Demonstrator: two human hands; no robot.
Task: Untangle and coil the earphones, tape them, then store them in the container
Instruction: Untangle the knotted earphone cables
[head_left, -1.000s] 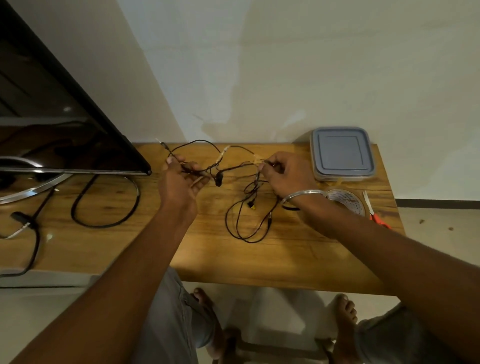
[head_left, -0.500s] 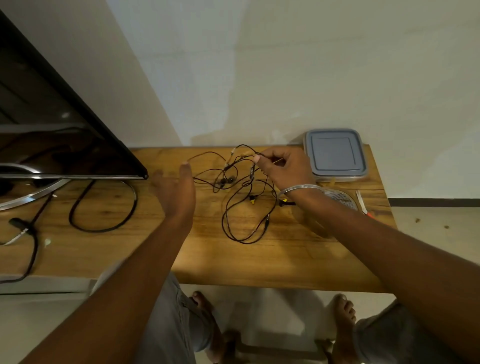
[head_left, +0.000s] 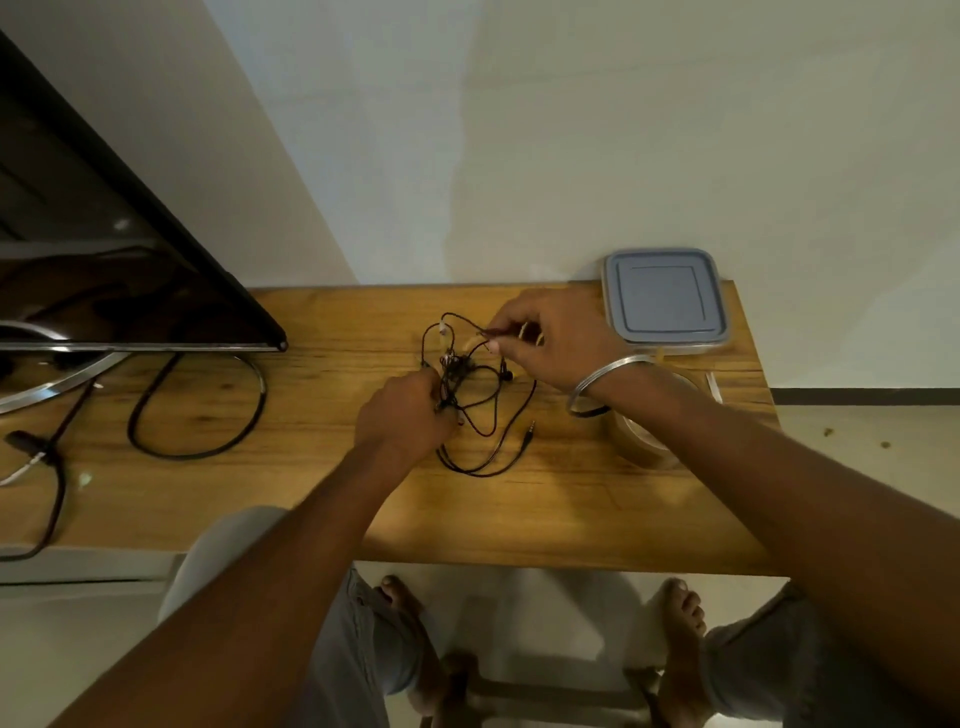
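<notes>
- Earphones (head_left: 470, 395) are lying knotted on the table (head_left: 322, 499), left of the lidded container (head_left: 666, 299).
- Left hand (head_left: 402, 418) is pinching the knot; right hand (head_left: 553, 340) is gripping a strand.
- Advisably, loops are being eased apart gently, not yanked.

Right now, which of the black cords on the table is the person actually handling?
The thin tangled earphones, pinched between left hand and right hand. The thicker black cable near the screen lies untouched.
</notes>
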